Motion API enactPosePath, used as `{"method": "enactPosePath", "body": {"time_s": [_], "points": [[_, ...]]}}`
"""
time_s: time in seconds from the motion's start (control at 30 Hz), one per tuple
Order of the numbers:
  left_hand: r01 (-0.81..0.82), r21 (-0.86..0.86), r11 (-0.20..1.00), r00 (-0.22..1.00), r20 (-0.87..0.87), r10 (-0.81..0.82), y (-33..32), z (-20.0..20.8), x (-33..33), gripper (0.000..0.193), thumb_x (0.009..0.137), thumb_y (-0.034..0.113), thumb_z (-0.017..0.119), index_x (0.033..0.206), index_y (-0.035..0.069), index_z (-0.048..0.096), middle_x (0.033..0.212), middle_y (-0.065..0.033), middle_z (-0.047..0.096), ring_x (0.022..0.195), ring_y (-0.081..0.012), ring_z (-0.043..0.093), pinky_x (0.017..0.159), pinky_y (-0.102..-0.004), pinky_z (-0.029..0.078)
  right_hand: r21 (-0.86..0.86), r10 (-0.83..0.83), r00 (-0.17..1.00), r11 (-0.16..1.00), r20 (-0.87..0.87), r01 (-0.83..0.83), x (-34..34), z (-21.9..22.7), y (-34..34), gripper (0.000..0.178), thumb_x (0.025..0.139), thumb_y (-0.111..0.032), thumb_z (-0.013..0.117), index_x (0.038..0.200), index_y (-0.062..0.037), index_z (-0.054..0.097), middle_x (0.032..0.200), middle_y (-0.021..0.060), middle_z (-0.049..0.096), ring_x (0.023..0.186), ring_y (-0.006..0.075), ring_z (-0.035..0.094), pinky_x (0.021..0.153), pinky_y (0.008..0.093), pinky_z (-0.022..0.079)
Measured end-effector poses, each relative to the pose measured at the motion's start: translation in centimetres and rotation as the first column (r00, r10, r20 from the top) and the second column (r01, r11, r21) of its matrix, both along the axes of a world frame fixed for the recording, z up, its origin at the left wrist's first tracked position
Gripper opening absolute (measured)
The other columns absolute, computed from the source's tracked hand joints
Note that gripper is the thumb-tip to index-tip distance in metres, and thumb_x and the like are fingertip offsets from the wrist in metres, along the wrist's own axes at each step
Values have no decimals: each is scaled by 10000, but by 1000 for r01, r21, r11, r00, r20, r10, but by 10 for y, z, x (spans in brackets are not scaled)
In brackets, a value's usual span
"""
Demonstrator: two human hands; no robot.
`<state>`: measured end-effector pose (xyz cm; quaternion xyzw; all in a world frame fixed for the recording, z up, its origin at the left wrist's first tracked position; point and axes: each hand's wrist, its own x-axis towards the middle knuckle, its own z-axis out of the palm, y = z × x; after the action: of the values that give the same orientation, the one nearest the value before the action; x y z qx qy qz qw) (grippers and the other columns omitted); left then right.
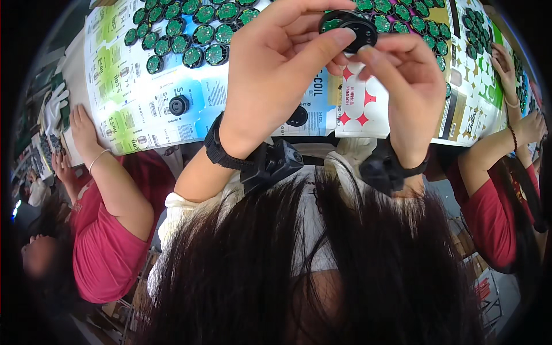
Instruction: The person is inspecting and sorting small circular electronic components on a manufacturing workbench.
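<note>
Above the table, my left hand (282, 69) grips a round black housing (330, 24) with a green circuit board inside. Its thumb presses on a black disc (363, 35) that overlaps the housing. My right hand (408, 75) pinches the lower right edge of that disc between thumb and fingers. Whether disc and housing are joined cannot be made out. Below my hands, a round black part (297, 117) lies on the printed sheet, and another black round part (179, 104) lies farther left. Each of my wrists wears a black strap with a small device.
Many round green circuit boards in black rims (204, 34) cover the far side of the table, with more at the far right. Printed packaging sheets (129, 86) line the tabletop. People in red sit close on both sides; one hand (83, 129) rests at the left edge.
</note>
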<state>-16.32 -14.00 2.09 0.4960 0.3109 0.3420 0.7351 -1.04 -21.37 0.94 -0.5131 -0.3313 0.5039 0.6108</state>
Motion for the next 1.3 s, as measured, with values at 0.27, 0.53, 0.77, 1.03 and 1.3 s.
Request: {"method": "enactPosePath", "body": {"time_s": [0.27, 0.53, 0.77, 1.03, 1.3], "points": [[6, -51, 999, 1000, -15, -7, 1, 17, -10, 316, 883, -43, 551, 1195, -64, 506, 1005, -124, 636, 871, -131, 609, 743, -234, 494, 431, -373, 438, 902, 818, -37, -10, 14, 8, 431, 615, 33, 769, 1034, -7, 675, 959, 91, 645, 784, 145, 621, 628, 246, 505], [288, -333, 898, 919, 359, -161, 13, 9, -27, 395, 894, 14, 554, 1267, -58, 446, 1185, -197, 578, 1089, -241, 577, 934, -331, 454, 434, -371, 259, 864, 892, -256, 2, 31, 10, 517, 588, -94, 779, 1078, 13, 654, 990, 115, 631, 830, 195, 615, 685, 278, 511], [387, -363, 848, 858, 479, -186, 14, -2, -27, 437, 881, 41, 583, 1277, -61, 429, 1190, -204, 576, 1095, -251, 574, 948, -333, 437, 398, -351, 197, 859, 916, -322, 6, 38, 7, 529, 599, -118, 779, 1087, 31, 644, 999, 140, 622, 844, 219, 614, 689, 282, 516], [386, -331, 861, 868, 446, -217, 14, 4, -31, 471, 879, 50, 596, 1296, -62, 409, 1218, -197, 563, 1101, -235, 571, 932, -323, 448, 408, -328, 258, 831, 909, -379, 13, 37, 9, 532, 599, -137, 782, 1088, 25, 648, 1003, 128, 611, 837, 203, 607, 684, 278, 515], [128, -128, 983, 986, 120, -113, 5, 19, -32, 381, 910, 146, 574, 1240, -22, 483, 1108, -150, 618, 1026, -225, 603, 869, -336, 503, 277, -364, -17, 738, 931, -615, 44, 49, 19, 530, 581, -139, 810, 1075, -10, 669, 999, 112, 611, 792, 194, 612, 654, 284, 513]]}}
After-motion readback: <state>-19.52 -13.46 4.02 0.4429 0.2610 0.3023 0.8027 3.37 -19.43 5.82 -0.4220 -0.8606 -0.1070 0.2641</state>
